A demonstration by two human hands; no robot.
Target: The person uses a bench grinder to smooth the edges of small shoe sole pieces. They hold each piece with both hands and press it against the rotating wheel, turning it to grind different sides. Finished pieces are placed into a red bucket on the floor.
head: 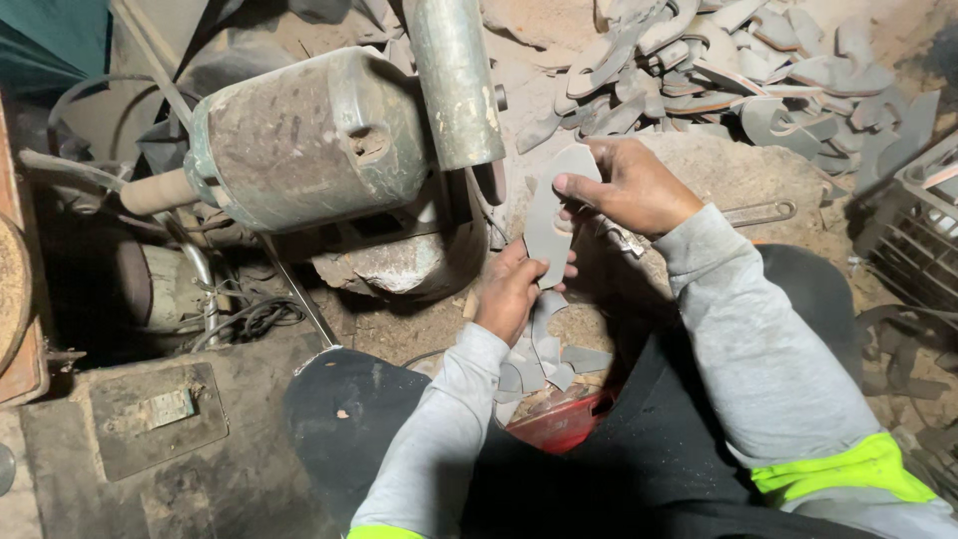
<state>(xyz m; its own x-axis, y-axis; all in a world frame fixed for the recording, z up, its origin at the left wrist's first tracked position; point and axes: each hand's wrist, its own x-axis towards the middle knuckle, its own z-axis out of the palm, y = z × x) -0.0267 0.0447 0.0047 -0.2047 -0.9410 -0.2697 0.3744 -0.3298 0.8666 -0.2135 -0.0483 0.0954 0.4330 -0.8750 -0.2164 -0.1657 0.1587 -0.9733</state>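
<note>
Both my hands hold one flat grey sole-shaped piece (551, 212) upright in front of a dusty grinding machine (309, 135). My right hand (629, 187) pinches its upper end with thumb and fingers. My left hand (511, 289) grips its lower end from below. The piece's top edge sits just right of the machine's vertical guard (454, 80) and the wheel housing (419, 255). Several more grey cut pieces (539, 364) lie between my knees, over a red container (564, 419).
A large heap of grey sole-shaped pieces (728, 80) covers the ground at the back right. A dark plastic crate (913, 230) stands at the right edge. A wrench (758, 212) lies behind my right forearm. Cables (249, 319) and a metal base plate (155, 414) lie at the left.
</note>
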